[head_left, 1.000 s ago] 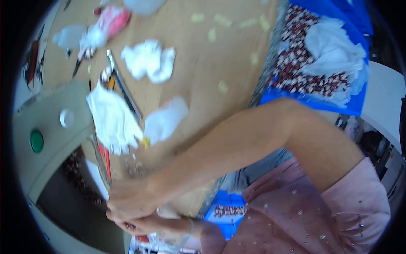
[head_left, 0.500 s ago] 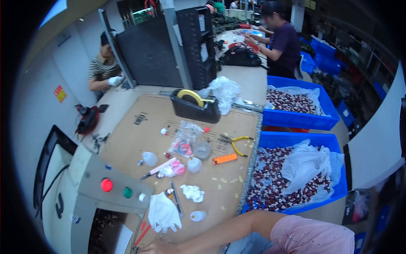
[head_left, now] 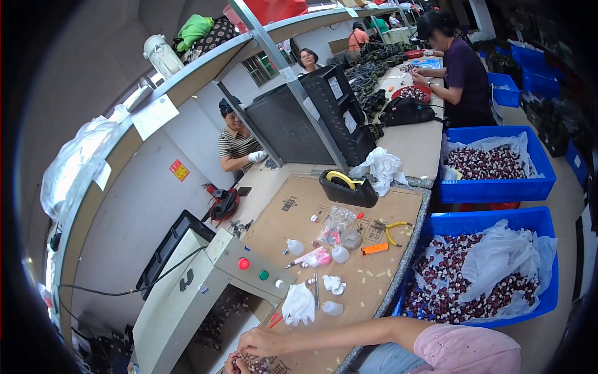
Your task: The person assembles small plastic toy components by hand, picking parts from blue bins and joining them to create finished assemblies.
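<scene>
Cardboard-topped counter [head_left: 355, 292]: below the white glove [head_left: 299, 304] in view, right hand [head_left: 260, 342] (nearer it) and left hand [head_left: 237, 365] meet, fingers curled beside red-white pieces [head_left: 256, 363], grip unclear.

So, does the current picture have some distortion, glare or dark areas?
Head view: the overhead shelf bends strongly, and the corners go black; head view: the plastic bag at left looks pale and washed out; head view: the right hand is fairly clear, while the distant person in orange looks soft.
</scene>
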The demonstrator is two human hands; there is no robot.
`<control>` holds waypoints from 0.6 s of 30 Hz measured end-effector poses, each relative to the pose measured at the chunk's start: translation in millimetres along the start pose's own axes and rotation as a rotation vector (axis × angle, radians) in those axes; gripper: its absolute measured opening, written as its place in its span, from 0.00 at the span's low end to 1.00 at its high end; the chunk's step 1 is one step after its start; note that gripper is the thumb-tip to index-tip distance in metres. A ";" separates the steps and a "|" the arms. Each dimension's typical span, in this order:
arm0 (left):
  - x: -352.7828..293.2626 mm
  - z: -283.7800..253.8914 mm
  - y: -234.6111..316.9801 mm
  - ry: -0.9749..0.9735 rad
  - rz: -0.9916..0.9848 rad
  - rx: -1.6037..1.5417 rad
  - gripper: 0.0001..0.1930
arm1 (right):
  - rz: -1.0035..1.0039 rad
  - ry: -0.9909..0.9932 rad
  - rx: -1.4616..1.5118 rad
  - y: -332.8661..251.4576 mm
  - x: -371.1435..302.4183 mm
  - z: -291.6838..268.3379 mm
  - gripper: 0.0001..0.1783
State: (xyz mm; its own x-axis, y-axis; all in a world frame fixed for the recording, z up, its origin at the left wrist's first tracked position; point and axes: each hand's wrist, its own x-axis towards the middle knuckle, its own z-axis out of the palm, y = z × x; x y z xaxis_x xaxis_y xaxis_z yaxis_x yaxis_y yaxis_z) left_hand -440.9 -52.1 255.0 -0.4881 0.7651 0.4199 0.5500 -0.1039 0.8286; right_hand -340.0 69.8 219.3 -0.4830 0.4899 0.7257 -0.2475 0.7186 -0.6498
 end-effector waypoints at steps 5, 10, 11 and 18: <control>-50.7 -15.9 33.8 0.033 0.019 -0.129 0.07 | 0.099 0.013 0.134 -83.7 -31.2 -32.2 0.09; -111.0 -43.9 -5.1 0.093 -0.280 -0.240 0.10 | -0.044 0.496 -0.079 -144.4 -97.9 -89.5 0.11; -119.9 -49.1 -7.6 0.106 -0.293 -0.232 0.10 | -0.040 0.574 -0.157 -160.6 -106.3 -112.4 0.12; -148.7 -83.9 -12.6 0.239 -0.299 -0.220 0.10 | -0.587 1.310 -0.835 -283.9 -162.7 -220.0 0.02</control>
State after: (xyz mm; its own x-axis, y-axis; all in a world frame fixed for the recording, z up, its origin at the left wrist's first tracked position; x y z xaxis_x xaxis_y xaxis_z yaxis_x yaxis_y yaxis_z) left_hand -432.2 -217.9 213.2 -0.7611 0.6165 0.2017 0.2159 -0.0524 0.9750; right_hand -6.3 -105.4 335.4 0.6014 -0.1804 0.7783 0.5693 0.7803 -0.2590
